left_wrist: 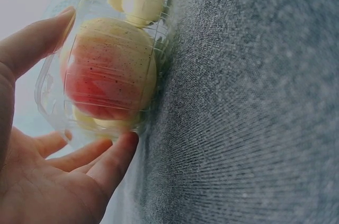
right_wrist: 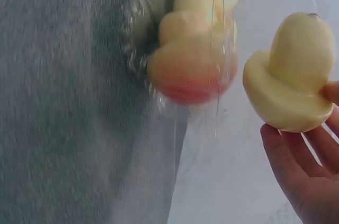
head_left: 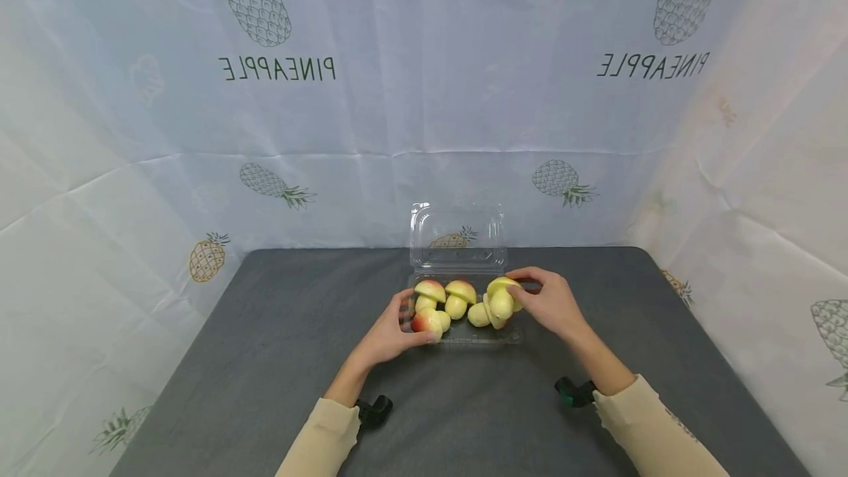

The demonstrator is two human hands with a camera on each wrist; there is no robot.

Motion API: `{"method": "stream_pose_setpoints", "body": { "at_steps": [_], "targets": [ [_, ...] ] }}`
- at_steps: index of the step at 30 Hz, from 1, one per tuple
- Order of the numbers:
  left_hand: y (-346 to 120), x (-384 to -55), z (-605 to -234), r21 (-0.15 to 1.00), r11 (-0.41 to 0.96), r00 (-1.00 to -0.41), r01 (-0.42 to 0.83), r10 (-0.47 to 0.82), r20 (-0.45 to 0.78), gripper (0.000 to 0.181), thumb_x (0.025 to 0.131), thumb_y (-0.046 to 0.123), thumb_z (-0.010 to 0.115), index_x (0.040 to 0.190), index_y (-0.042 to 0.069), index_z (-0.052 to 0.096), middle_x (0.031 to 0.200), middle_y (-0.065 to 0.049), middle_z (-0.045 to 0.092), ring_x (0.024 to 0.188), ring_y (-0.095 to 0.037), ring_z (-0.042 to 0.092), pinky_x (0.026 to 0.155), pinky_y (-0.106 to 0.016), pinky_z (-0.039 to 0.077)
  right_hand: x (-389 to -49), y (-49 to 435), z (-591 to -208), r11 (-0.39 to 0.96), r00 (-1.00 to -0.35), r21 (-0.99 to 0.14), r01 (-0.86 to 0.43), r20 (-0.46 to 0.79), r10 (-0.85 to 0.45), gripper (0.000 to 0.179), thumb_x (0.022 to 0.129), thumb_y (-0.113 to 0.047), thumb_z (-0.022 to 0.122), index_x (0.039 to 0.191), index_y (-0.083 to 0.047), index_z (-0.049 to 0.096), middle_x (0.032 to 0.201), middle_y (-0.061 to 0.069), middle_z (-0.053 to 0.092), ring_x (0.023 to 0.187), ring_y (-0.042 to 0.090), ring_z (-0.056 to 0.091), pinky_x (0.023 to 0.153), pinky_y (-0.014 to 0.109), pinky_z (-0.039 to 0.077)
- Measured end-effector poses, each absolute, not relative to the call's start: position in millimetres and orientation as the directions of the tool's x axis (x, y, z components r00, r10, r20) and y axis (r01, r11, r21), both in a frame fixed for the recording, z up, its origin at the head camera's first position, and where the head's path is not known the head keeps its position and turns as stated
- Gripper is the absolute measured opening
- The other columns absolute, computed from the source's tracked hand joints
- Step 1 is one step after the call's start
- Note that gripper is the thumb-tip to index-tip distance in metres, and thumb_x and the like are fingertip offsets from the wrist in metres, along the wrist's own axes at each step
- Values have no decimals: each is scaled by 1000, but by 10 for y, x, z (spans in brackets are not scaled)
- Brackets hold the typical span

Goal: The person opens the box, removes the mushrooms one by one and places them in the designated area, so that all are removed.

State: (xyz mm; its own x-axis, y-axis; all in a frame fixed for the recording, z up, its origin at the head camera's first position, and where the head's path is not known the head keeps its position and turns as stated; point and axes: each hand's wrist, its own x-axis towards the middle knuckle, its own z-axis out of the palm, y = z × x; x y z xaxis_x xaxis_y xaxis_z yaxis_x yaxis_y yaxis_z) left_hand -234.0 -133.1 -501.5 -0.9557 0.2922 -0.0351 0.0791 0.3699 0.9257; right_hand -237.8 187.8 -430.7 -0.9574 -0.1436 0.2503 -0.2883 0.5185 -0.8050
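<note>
A clear plastic clamshell box (head_left: 473, 339) sits on the table with several toy mushrooms in it, their caps yellow blushed with red. My left hand (head_left: 386, 336) grips the box's left end, thumb at the front rim and fingers along the side. Through the clear wall beside that hand shows a red-blushed mushroom cap (left_wrist: 108, 70). Over the box's right end, my right hand (head_left: 548, 305) holds a pale yellow mushroom (right_wrist: 291, 75) between thumb and fingers, its stem turned up in the right wrist view. Another mushroom (head_left: 478, 314) lies on its side just below it.
The box's hinged lid (head_left: 457, 235) stands raised at the back. Dark grey cloth (head_left: 298, 330) covers the table, and a pale curtain printed with pineapples (head_left: 424, 109) hangs close behind its far edge and along the sides.
</note>
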Motion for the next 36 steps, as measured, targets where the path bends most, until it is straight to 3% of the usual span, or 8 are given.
{"method": "stream_pose_setpoints", "body": {
  "at_steps": [6, 12, 29, 32, 36],
  "targets": [
    [-1324, -2325, -4996, 922, 378, -957, 80, 289, -35, 102, 83, 36, 86, 159, 9, 24, 153, -23, 35, 136, -42, 47, 104, -54, 48, -2433, 2013, -4260, 516, -960, -810, -279, 241, -142, 27, 97, -14, 71, 122, -2, 71, 121, 19, 68, 110, 38, 66, 88, 47, 59],
    [-1325, -2326, -4999, 920, 382, -955, 86, 294, -33, 102, 83, 36, 86, 159, 8, 24, 152, -23, 36, 136, -42, 47, 104, -54, 47, -2494, 2150, -4268, 517, -957, -805, -290, 249, -149, 30, 98, -18, 71, 123, -2, 70, 122, 20, 68, 110, 40, 67, 86, 45, 59],
    [-1329, -2327, -4988, 923, 376, -955, 80, 296, -38, 101, 84, 35, 86, 159, 9, 24, 153, -22, 35, 137, -41, 46, 105, -54, 47, -2723, 2430, -4274, 528, -951, -793, -304, 282, -125, 37, 100, -23, 69, 127, 2, 67, 125, 23, 65, 111, 43, 66, 78, 18, 56],
    [-1330, -2332, -5005, 922, 379, -955, 80, 294, -38, 101, 84, 35, 86, 159, 9, 24, 153, -22, 35, 136, -42, 46, 105, -55, 47, -2777, 2471, -4319, 540, -957, -792, -285, 269, -110, 38, 100, -25, 69, 128, 1, 67, 127, 23, 64, 113, 43, 65, 79, 22, 57],
    [-1332, -2335, -5024, 922, 379, -955, 81, 293, -36, 102, 84, 35, 86, 160, 8, 23, 152, -22, 35, 136, -42, 47, 103, -55, 48, -2857, 2525, -4386, 553, -961, -789, -267, 261, -93, 40, 100, -27, 69, 129, 1, 67, 129, 23, 63, 117, 43, 62, 85, 40, 59]
  ]
}}
